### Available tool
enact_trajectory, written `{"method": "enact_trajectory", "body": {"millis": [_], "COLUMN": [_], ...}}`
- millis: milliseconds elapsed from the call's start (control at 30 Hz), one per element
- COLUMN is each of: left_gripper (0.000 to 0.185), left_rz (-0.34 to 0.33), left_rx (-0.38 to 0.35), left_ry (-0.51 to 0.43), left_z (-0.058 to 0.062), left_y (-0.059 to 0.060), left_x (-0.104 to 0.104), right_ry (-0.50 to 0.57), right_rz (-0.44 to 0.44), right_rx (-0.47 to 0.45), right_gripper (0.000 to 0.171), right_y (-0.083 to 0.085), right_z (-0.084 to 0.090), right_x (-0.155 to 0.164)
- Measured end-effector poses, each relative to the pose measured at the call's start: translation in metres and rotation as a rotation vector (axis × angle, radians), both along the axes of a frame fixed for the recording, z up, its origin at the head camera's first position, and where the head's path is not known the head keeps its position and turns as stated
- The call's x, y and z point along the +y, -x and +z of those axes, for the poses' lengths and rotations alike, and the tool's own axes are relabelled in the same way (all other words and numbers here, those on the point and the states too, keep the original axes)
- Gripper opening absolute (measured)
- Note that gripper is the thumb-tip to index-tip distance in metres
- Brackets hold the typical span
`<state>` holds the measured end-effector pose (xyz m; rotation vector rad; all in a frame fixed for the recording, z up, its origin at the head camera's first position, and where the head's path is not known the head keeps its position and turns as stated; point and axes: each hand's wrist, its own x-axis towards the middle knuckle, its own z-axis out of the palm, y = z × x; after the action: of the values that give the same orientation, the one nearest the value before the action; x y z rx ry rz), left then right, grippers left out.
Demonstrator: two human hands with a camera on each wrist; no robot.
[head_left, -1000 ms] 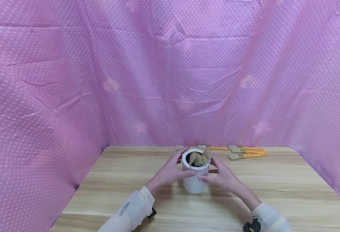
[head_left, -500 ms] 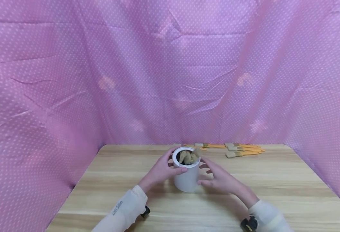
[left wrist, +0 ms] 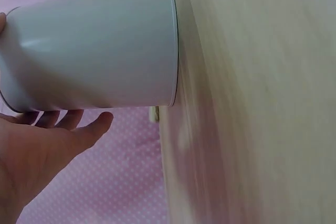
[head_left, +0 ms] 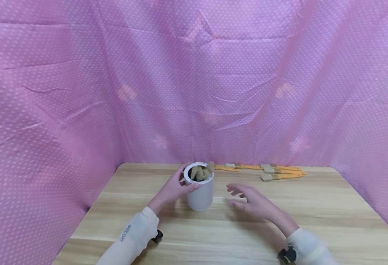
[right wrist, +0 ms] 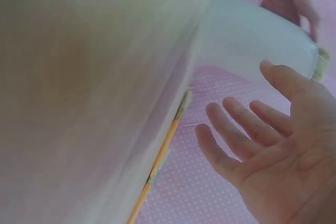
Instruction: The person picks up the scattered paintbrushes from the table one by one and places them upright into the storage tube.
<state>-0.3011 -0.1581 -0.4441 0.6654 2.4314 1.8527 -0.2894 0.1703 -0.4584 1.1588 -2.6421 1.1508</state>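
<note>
In the head view a white cylindrical canister (head_left: 199,195) stands upright on the wooden table. Tan tufts (head_left: 201,173) that look like brush bristles poke out of its dark opening. My left hand (head_left: 172,189) grips the canister from the left, its thumb across the front just below the rim and its fingers behind. The left wrist view shows that hand (left wrist: 47,150) along the canister's side (left wrist: 100,51). To the right, my right hand (head_left: 255,204) hovers apart from the canister, fingers loosely bent and holding nothing. Its palm (right wrist: 286,169) faces the canister in the right wrist view.
Several flat paintbrushes (head_left: 281,176) with orange handles lie along the back right of the table (head_left: 313,213). Another orange handle (head_left: 226,168) shows partly behind the canister. Pink dotted cloth (head_left: 194,81) hangs behind and at both sides.
The canister has moved left with my left hand. My right hand, which was touching its right side, has let go and now stands apart.
</note>
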Motion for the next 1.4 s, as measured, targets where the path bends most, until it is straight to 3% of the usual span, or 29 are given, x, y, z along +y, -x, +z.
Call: {"method": "enact_trajectory", "body": {"millis": [133, 400, 667, 1000, 1233, 1400], "left_gripper": [0.085, 0.081, 0.08, 0.085, 0.088, 0.09], "left_rz": [0.001, -0.048, -0.087, -0.051, -0.032, -0.031], "left_rx": [-0.005, 0.008, 0.028, 0.004, 0.006, 0.011], "left_ry": [-0.012, -0.008, -0.021, -0.036, -0.01, -0.007], "left_z": [-0.002, -0.002, -0.002, -0.005, -0.007, -0.004], "left_y": [0.006, 0.011, 0.013, 0.01, 0.007, 0.006], "left_x": [-0.007, -0.007, -0.003, -0.003, -0.004, -0.004], "right_ry": [-0.1, -0.303, -0.393, -0.397, -0.458, -0.446], "right_rz": [-0.042, -0.164, -0.163, -0.241, -0.234, -0.152], "right_rx": [0.043, 0.104, 0.137, 0.084, 0.226, 0.264], "right_gripper": [0.045, 0.042, 0.035, 0.014, 0.011, 0.007], "right_y": [0.016, 0.069, 0.106, 0.121, 0.12, 0.126], "right_z": [0.004, 0.014, 0.013, -0.005, -0.002, 0.004], "right_x": [-0.004, -0.012, -0.016, -0.019, -0.022, -0.034]}}
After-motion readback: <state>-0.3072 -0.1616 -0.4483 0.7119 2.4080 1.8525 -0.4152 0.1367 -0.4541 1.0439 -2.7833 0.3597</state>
